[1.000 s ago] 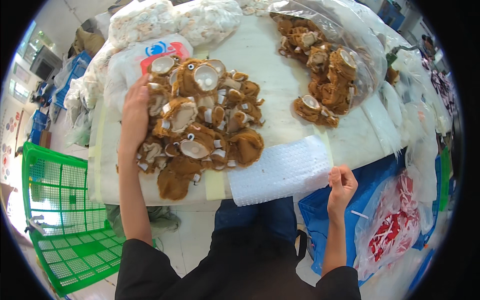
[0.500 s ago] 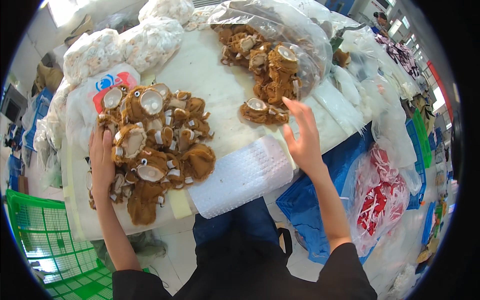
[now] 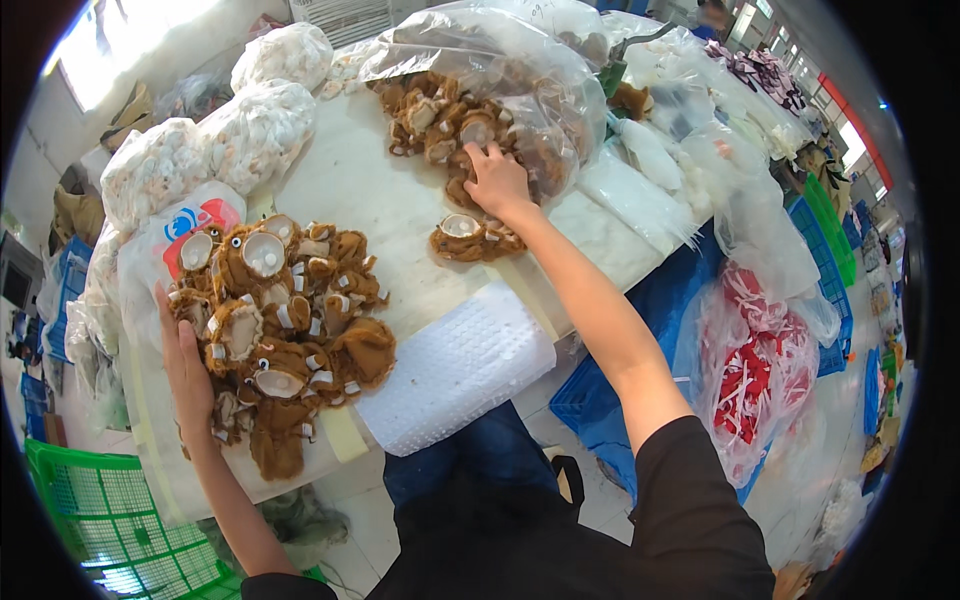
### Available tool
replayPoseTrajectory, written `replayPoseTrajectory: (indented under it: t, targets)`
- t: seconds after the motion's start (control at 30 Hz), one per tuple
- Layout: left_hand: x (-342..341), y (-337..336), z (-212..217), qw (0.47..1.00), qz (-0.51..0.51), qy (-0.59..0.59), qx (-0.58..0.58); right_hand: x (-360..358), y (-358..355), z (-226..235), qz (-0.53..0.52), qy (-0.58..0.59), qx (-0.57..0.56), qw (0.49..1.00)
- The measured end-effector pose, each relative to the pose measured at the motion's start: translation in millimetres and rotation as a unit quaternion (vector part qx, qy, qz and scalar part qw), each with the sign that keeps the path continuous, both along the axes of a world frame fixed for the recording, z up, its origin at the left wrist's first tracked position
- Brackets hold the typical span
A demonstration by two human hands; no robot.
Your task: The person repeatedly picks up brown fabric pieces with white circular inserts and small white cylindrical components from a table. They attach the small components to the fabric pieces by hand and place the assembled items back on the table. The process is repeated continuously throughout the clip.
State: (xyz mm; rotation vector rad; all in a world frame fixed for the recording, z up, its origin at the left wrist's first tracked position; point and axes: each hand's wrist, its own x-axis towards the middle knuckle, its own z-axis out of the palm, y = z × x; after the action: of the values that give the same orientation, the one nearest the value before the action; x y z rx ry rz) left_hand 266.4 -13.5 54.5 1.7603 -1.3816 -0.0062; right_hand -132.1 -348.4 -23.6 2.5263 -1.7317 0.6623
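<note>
A heap of brown plush toy skins [image 3: 280, 330] lies on the white table [image 3: 390, 210] at the left. My left hand [image 3: 188, 365] rests flat against the heap's left edge, fingers apart. My right hand [image 3: 495, 180] reaches far forward into the mouth of a clear plastic bag [image 3: 500, 70] holding more brown plush skins [image 3: 430, 125]; the fingers touch them, and I cannot tell whether they grip one. A single brown plush piece [image 3: 470, 238] lies just below that hand.
A white bumpy foam sheet [image 3: 455, 370] hangs over the table's near edge. Bags of white stuffing [image 3: 250, 125] stand at the back left. A green crate [image 3: 90, 520] sits lower left, blue crates [image 3: 640, 340] and a bag of red-white material [image 3: 760, 370] at the right.
My right hand has moved from beside the table's near edge forward and up into the clear bag. My left hand has slid down along the heap's left edge.
</note>
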Motion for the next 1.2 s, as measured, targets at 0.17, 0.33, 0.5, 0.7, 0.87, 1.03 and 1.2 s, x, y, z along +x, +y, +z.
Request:
replayPoseTrajectory:
  t: [0.17,0.33,0.5,0.7,0.87,1.03,1.2]
  targets:
    - [-31,24,35,0.981,0.064,-0.157,-0.096,-24,15,8,0.082,0.008,0.01,0.997]
    - [-120,55,25,0.974,-0.148,-0.001,-0.173,-44,42,19,0.144,0.015,0.023,0.989]
    - [-227,57,-33,0.932,-0.337,0.043,0.129,-49,78,34,0.191,0.017,0.043,0.981]
    - [-250,40,-65,0.941,-0.297,-0.056,0.155,-62,117,51,0.194,0.038,0.043,0.979]
    - [-268,37,-79,0.929,-0.274,-0.164,0.186,-60,130,46,0.165,-0.017,-0.033,0.986]
    - [-282,27,-86,0.932,-0.23,-0.2,0.195,-30,119,21,0.056,0.014,-0.123,0.991]
    - [-289,20,-90,0.935,-0.208,-0.224,0.179,8,109,25,-0.037,0.071,-0.127,0.989]
